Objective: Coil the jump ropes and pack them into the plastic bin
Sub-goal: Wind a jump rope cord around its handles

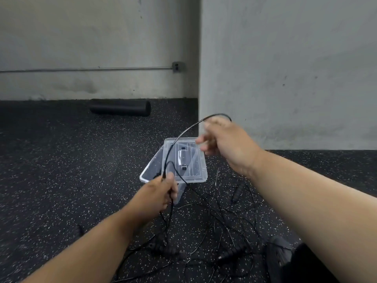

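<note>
A thin black jump rope (pixel 179 137) arcs in the air between my two hands. My left hand (pixel 161 193) grips the gathered cord low in front of the bin. Higher up and to the right, my right hand (pixel 222 139) is blurred with the far end of the arc running through its fingers. The clear plastic bin (pixel 146 170) stands on the floor just behind my hands, and its clear lid (pixel 193 170) lies skewed across its top. More black rope (pixel 224 221) sprawls tangled on the floor below, with ribbed black handles (pixel 237 193) among it.
The floor is black speckled rubber. A black foam roller (pixel 120 107) lies at the back against the concrete wall. A concrete pillar (pixel 285 78) rises just right of the bin. A dark shoe (pixel 279 254) shows at the lower right.
</note>
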The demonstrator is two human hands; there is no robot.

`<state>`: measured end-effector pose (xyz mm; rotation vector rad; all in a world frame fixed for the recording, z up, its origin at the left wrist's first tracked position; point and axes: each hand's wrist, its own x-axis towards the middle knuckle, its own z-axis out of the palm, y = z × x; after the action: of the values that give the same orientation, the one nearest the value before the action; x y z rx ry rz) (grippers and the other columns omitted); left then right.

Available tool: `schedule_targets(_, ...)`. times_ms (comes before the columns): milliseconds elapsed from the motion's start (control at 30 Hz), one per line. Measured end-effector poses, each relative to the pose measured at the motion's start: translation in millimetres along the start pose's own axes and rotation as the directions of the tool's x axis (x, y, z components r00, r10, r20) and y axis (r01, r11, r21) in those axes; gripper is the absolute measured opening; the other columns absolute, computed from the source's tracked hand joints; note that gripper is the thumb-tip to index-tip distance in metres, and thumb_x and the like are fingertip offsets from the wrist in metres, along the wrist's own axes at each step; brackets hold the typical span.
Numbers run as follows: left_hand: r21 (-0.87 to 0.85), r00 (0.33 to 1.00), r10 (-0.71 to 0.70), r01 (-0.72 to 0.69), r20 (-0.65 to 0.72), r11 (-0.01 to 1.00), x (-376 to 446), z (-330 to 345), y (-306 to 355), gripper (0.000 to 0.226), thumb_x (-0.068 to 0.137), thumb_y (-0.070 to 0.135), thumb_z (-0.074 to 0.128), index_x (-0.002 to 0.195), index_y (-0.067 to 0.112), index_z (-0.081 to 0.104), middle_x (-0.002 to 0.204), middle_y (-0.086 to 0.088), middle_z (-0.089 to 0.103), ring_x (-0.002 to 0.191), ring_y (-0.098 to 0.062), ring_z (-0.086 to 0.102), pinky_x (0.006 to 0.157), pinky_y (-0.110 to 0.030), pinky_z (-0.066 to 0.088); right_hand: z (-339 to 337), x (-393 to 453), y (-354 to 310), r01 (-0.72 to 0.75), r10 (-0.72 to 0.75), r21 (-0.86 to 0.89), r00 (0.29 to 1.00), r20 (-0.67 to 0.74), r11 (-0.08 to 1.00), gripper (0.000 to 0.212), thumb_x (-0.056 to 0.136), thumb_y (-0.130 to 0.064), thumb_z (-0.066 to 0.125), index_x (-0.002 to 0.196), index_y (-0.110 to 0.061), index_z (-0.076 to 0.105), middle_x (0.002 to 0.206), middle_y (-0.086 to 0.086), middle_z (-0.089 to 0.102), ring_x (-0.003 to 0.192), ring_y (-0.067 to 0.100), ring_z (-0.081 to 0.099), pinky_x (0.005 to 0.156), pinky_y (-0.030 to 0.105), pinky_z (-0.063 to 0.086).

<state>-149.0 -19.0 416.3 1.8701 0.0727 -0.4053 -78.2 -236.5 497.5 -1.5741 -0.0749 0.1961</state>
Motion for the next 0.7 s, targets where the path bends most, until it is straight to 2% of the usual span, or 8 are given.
schedule_targets(100,-0.396,0.999,0.033,-0.036,-0.016,0.918,3,-6,18,0.039,0.113,0.038,0.037,0.092,0.011,0.057,0.072,-0.001,0.057,0.058,-0.009,0.037,0.052,-0.022,0.033,8,-17,29,-0.147,0.212,-0.327,0.962,0.174,0.933,0.025,0.105,-0.019,0.052,0.130,-0.019,0.059,0.100,0.010,0.076,0.077,0.016,0.069,0.075,0.033,0.058)
schedule_targets(167,-0.522,0.997,0.071,-0.058,0.005,0.851,3,-5,25,0.038,0.108,0.042,0.041,0.093,0.012,0.059,0.074,-0.003,0.056,0.059,-0.009,0.037,0.052,-0.022,0.031,21,-31,46,-0.041,0.290,-0.575,0.891,0.350,0.817,0.020,0.100,-0.021,0.059,0.119,-0.026,0.064,0.100,-0.001,0.072,0.076,0.009,0.065,0.069,0.027,0.053)
schedule_targets(200,-0.551,0.996,0.087,-0.063,0.019,0.832,4,-4,28,0.038,0.105,0.044,0.043,0.094,0.012,0.060,0.075,-0.004,0.057,0.059,-0.009,0.038,0.052,-0.022,0.032,28,-36,54,0.024,0.306,-0.614,0.851,0.427,0.789,0.015,0.098,-0.021,0.063,0.112,-0.027,0.064,0.096,-0.003,0.069,0.072,0.008,0.059,0.066,0.026,0.049)
schedule_targets(267,-0.561,0.994,0.104,-0.069,0.031,0.825,4,-1,31,0.040,0.107,0.042,0.040,0.097,0.010,0.062,0.076,-0.004,0.058,0.059,-0.009,0.039,0.053,-0.023,0.033,41,-42,71,0.070,0.304,-0.610,0.818,0.488,0.790,0.007,0.098,-0.025,0.067,0.097,-0.029,0.063,0.089,-0.003,0.065,0.070,0.010,0.052,0.066,0.028,0.045)
schedule_targets(333,-0.544,0.994,0.106,-0.076,0.024,0.836,6,1,31,0.043,0.111,0.040,0.036,0.104,0.009,0.065,0.078,-0.004,0.060,0.060,-0.009,0.041,0.055,-0.024,0.032,48,-45,86,0.046,0.290,-0.590,0.838,0.461,0.806,0.015,0.102,-0.031,0.065,0.087,-0.032,0.061,0.085,-0.003,0.066,0.070,0.011,0.054,0.067,0.026,0.045)
schedule_targets(433,-0.516,0.994,0.109,-0.097,-0.006,0.851,8,-1,29,0.046,0.111,0.042,0.036,0.114,0.008,0.068,0.083,-0.005,0.064,0.060,-0.008,0.041,0.054,-0.023,0.031,49,-42,97,-0.063,0.303,-0.516,0.867,0.395,0.854,0.024,0.109,-0.034,0.052,0.091,-0.024,0.064,0.082,0.004,0.068,0.070,0.015,0.059,0.070,0.031,0.048)
schedule_targets(567,-0.429,0.987,0.147,-0.161,-0.066,0.889,9,-14,26,0.051,0.105,0.051,0.040,0.122,0.016,0.073,0.096,-0.005,0.072,0.061,-0.009,0.042,0.049,-0.020,0.036,35,-34,77,0.084,0.192,-0.636,0.916,0.352,0.767,0.039,0.112,-0.039,0.044,0.098,-0.013,0.070,0.077,0.002,0.067,0.048,0.000,0.049,0.051,0.019,0.040)
schedule_targets(700,-0.254,0.984,0.174,-0.180,-0.046,0.950,4,-21,20,0.051,0.098,0.061,0.039,0.123,0.031,0.072,0.103,0.001,0.075,0.060,-0.006,0.044,0.050,-0.018,0.041,31,-29,48,0.124,0.047,-0.466,0.940,0.338,0.876,0.043,0.112,-0.038,0.040,0.094,-0.008,0.065,0.071,0.002,0.064,0.053,0.007,0.049,0.055,0.025,0.041)
